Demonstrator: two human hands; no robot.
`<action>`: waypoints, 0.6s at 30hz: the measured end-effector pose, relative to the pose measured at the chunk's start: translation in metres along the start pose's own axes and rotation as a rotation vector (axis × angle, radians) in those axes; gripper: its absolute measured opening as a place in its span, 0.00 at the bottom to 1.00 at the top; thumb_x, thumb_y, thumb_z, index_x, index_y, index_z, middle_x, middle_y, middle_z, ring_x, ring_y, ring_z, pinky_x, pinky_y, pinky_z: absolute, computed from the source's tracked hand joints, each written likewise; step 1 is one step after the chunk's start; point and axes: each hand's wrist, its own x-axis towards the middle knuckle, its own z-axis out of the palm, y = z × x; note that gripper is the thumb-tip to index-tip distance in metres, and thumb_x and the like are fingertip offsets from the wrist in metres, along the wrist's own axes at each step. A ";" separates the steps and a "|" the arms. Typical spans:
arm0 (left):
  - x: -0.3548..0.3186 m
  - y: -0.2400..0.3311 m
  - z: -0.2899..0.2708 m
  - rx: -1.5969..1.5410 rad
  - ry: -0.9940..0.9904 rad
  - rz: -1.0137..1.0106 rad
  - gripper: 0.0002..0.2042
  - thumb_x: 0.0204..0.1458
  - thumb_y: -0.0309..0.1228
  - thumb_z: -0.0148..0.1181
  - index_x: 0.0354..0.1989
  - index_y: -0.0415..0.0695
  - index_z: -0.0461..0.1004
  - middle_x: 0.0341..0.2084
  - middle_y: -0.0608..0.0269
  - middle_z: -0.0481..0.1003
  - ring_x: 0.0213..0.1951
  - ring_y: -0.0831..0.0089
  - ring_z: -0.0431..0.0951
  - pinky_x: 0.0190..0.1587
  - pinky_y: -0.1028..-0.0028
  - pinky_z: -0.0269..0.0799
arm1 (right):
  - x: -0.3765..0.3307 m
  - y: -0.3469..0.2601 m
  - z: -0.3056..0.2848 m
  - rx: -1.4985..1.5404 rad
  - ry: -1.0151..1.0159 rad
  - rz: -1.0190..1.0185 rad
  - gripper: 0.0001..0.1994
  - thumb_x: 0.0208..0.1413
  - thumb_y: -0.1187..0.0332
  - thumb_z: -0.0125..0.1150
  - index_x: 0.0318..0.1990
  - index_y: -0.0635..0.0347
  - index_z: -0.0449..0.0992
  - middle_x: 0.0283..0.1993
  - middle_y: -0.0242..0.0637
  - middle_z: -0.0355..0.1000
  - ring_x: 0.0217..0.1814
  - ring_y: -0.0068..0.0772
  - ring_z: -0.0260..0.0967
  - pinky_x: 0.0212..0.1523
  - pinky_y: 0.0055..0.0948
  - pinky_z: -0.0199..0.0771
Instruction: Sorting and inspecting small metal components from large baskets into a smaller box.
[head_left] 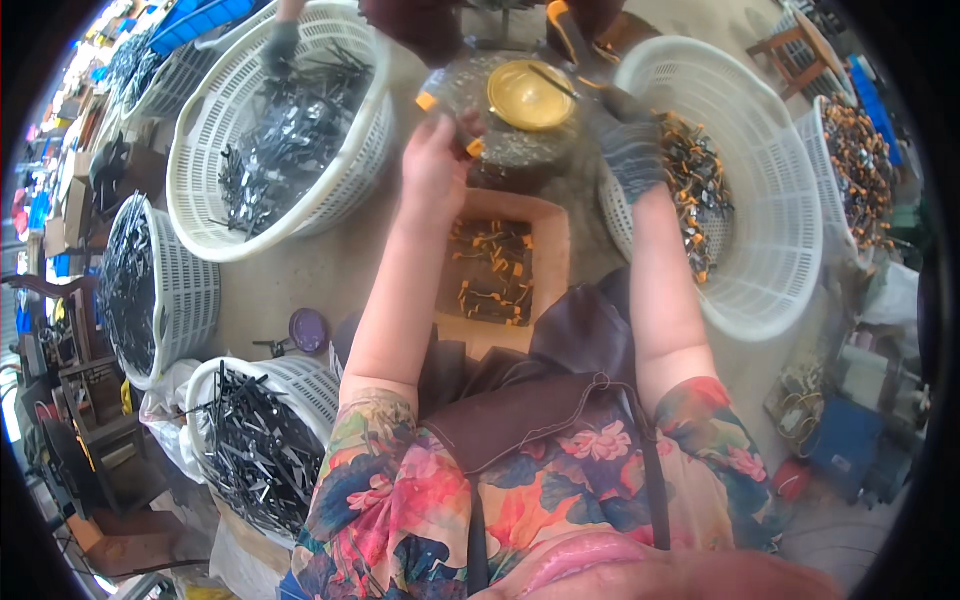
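Observation:
My left hand [433,152] is bare and closed on a small black part with orange ends [474,148], held beside a round, speckled work stand. On that stand sits a shallow yellow bowl [525,108]. A thin dark stick [552,82] crosses over the bowl toward my right hand [630,145], which wears a dark grey glove. Its fingers appear curled round the stick's near end, though they are blurred. Below the stand, a tan square tub [552,225] holds several black-and-orange parts [492,265].
A white basket [770,265] at right holds black-and-orange parts. White baskets of black strips stand at left [180,215] and lower left [285,375]. Across from me, another person's gloved hand [282,50] reaches into the far-left basket. A purple round object [309,329] lies on the floor.

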 end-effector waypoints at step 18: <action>0.044 -0.052 -0.011 -0.021 -0.081 -0.082 0.13 0.62 0.28 0.43 0.53 0.41 0.61 0.51 0.60 0.65 0.53 0.64 0.69 0.45 0.68 0.69 | 0.006 0.019 0.045 -0.050 -0.078 -0.023 0.16 0.52 0.66 0.63 0.49 0.60 0.75 0.44 0.41 0.76 0.46 0.30 0.72 0.49 0.25 0.68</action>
